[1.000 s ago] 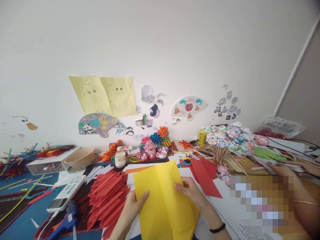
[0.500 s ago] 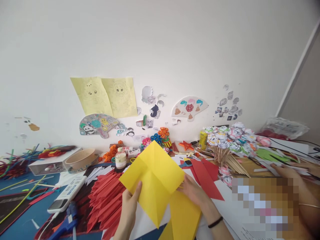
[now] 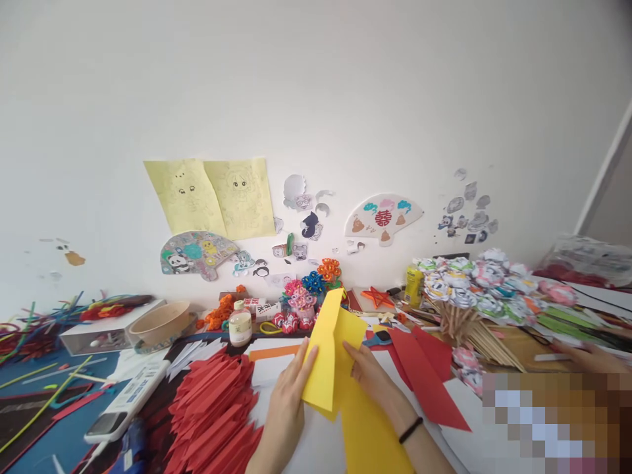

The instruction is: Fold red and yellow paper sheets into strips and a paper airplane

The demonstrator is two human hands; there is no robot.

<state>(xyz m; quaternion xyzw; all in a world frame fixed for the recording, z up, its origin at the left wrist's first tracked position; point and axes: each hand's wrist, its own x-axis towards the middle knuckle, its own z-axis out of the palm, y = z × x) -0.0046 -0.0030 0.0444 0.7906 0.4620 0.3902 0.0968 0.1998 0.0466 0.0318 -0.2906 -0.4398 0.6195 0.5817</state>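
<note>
My left hand (image 3: 289,405) and right hand (image 3: 371,378) pinch a folded yellow paper (image 3: 326,359) between them — left fingers flat along its near face, right fingers pressed on its far flap. I hold it upright above another yellow sheet (image 3: 368,434) on the table (white, cluttered). A stack of red folded strips (image 3: 212,408) lies just left; red paper pieces (image 3: 424,375) lie right.

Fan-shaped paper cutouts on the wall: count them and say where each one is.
2. A panda fan hangs low on the left, under the yellow drawings. A white fan with a red symbol hangs right of centre. None seems hidden.
</note>
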